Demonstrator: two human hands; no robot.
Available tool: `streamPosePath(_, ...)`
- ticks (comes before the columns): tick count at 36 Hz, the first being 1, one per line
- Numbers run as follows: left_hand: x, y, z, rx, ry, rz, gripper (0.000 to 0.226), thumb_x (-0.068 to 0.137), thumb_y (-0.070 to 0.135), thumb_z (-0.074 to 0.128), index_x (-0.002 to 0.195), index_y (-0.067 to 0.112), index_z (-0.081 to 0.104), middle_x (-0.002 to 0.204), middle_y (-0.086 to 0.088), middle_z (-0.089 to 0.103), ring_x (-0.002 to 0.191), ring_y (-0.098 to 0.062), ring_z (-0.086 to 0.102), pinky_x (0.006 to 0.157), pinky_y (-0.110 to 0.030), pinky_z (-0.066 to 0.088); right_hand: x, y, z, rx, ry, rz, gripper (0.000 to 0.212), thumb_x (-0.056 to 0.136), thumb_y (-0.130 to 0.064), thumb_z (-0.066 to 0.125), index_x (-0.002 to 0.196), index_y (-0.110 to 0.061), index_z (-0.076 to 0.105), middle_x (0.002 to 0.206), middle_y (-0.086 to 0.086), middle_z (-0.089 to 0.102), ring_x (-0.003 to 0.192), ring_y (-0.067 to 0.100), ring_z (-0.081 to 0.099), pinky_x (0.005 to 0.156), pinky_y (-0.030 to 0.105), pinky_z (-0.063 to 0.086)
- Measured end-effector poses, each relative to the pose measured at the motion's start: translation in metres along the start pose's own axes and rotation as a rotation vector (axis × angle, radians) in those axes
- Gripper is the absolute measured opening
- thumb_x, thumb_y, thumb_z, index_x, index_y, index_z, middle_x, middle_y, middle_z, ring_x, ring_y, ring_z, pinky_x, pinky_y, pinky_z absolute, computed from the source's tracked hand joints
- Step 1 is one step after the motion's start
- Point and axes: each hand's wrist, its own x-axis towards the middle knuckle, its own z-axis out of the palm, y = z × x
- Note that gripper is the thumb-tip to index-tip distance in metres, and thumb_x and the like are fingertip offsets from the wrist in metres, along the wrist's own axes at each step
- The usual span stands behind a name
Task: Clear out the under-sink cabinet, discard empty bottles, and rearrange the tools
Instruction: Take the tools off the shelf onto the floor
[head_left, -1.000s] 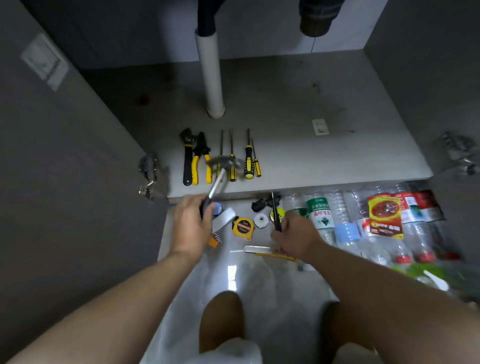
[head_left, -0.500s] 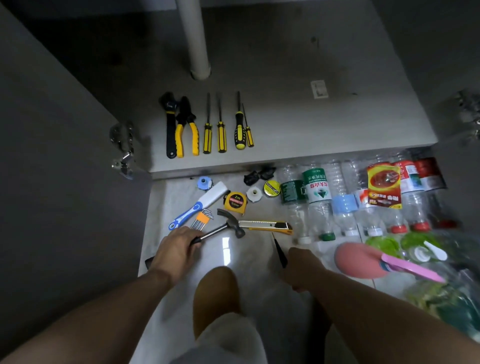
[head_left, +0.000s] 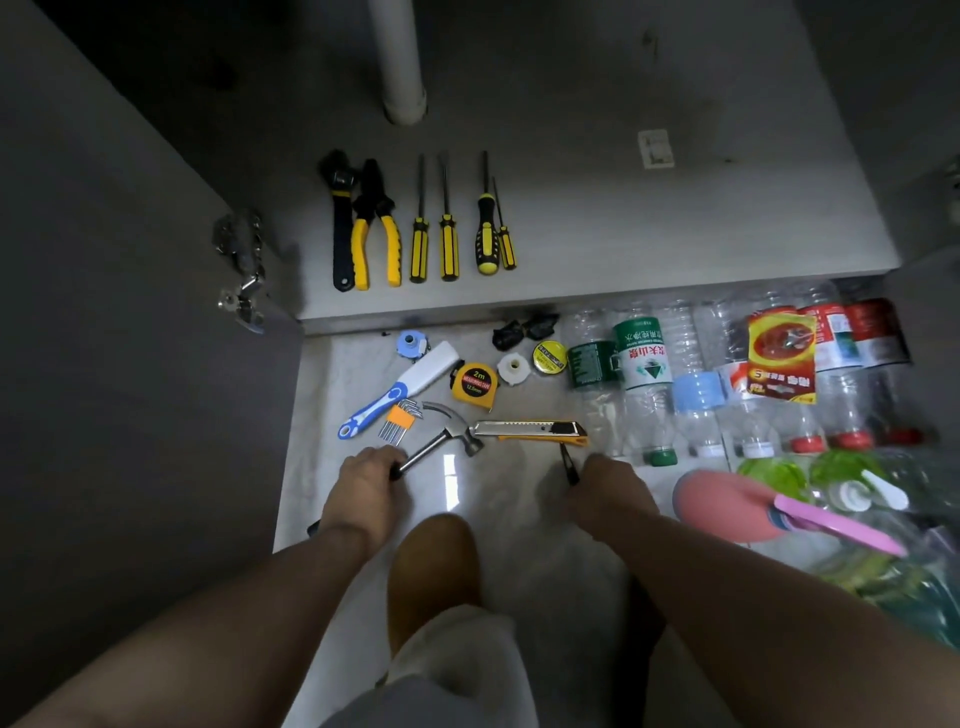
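the left hand (head_left: 363, 488) curls round the handle of the hammer (head_left: 448, 434), whose head sits low by the floor tiles, just near of the tape measure (head_left: 474, 385) and left of the utility knife (head_left: 530, 430). the right hand (head_left: 608, 488) pinches a thin dark tool (head_left: 569, 464), kind unclear. a second ago both hands were up at the cabinet edge, the hammer raised over the tool row (head_left: 421, 228). now they sit back near the knees, so i judge neither item has joined the row. the empty bottles (head_left: 691, 374) lie unmoved at right.
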Motion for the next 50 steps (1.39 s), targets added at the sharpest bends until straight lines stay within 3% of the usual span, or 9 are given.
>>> streamPosePath(6,0.011,0.034,-0.024,0.032,0.201,0.093,0.028,0.090,0.011,0.053,0.116,0.017,0.061,0.110,-0.008,0.059,0.107,-0.031,0.053,0.083,-0.044,0.051,0.012,-0.037,-0.034,0.164,0.155,-0.288,0.012,0.093,-0.021,0.054,0.088,-0.021,0.065,0.090,0.003,0.069,0.079,0.020,0.065,0.074,0.035,0.058)
streamPosePath(9,0.028,0.060,-0.049,-0.029,0.353,0.191,0.027,0.096,0.010,0.049,0.121,0.016,0.056,0.113,-0.006,0.057,0.108,-0.027,0.052,0.085,-0.046,0.050,0.020,-0.068,-0.064,0.222,0.310,-0.436,0.009,0.093,-0.016,0.055,0.086,-0.019,0.058,0.081,0.001,0.064,0.066,0.012,0.057,0.056,0.020,0.043)
streamPosePath(16,0.086,0.101,-0.107,-0.130,0.583,0.195,0.052,0.086,-0.010,0.053,0.132,0.014,0.051,0.131,-0.012,0.043,0.124,-0.029,0.045,0.105,-0.036,0.043,0.047,-0.126,-0.116,0.233,0.451,-0.600,0.006,0.097,-0.010,0.051,0.103,-0.010,0.054,0.102,0.009,0.054,0.082,0.021,0.057,0.068,0.027,0.044)
streamPosePath(22,0.139,0.101,-0.139,-0.018,0.480,0.056,0.074,0.089,-0.002,0.060,0.155,0.017,0.032,0.150,-0.020,0.033,0.137,-0.037,0.036,0.115,-0.038,0.033,0.076,-0.153,-0.136,0.229,0.456,-0.519,0.016,0.095,-0.012,0.055,0.109,-0.005,0.055,0.112,0.015,0.054,0.087,0.023,0.050,0.071,0.028,0.039)
streamPosePath(27,0.166,0.098,-0.153,0.191,0.486,-0.087,0.046,0.095,0.000,0.048,0.140,0.000,0.040,0.135,-0.029,0.048,0.128,-0.044,0.046,0.104,-0.044,0.038,0.093,-0.167,-0.137,0.184,0.389,-0.435,0.029,0.093,-0.014,0.060,0.120,-0.003,0.054,0.122,0.019,0.056,0.108,0.032,0.056,0.077,0.028,0.040)
streamPosePath(31,0.179,0.090,-0.159,0.291,0.485,-0.078,0.036,0.098,0.004,0.044,0.133,-0.004,0.043,0.135,-0.029,0.050,0.127,-0.041,0.047,0.106,-0.042,0.035,0.098,-0.166,-0.135,0.195,0.385,-0.378,0.032,0.090,-0.016,0.065,0.117,-0.003,0.056,0.120,0.019,0.059,0.109,0.033,0.058,0.076,0.028,0.042)
streamPosePath(36,0.182,0.091,-0.162,0.205,0.451,-0.172,0.033,0.098,0.007,0.053,0.128,-0.003,0.048,0.134,-0.027,0.051,0.128,-0.042,0.049,0.102,-0.042,0.042,0.096,-0.159,-0.132,0.243,0.409,-0.313,0.033,0.090,-0.014,0.062,0.119,-0.002,0.055,0.122,0.019,0.058,0.110,0.033,0.057,0.077,0.028,0.041)
streamPosePath(42,0.182,0.101,-0.168,-0.016,0.369,-0.363,0.050,0.091,0.011,0.066,0.134,0.001,0.043,0.139,-0.023,0.051,0.130,-0.040,0.051,0.100,-0.044,0.052,0.087,-0.136,-0.116,0.353,0.422,-0.292,0.022,0.089,-0.014,0.062,0.108,-0.004,0.059,0.104,0.011,0.060,0.087,0.022,0.049,0.071,0.028,0.040)
streamPosePath(50,0.175,0.099,-0.160,-0.281,0.428,-0.411,0.032,0.094,0.014,0.059,0.125,0.003,0.058,0.132,-0.022,0.059,0.119,-0.039,0.060,0.096,-0.043,0.054,0.062,-0.106,-0.094,0.469,0.431,-0.408,0.011,0.086,-0.012,0.065,0.089,-0.016,0.055,0.085,0.004,0.063,0.080,0.022,0.061,0.067,0.029,0.046)
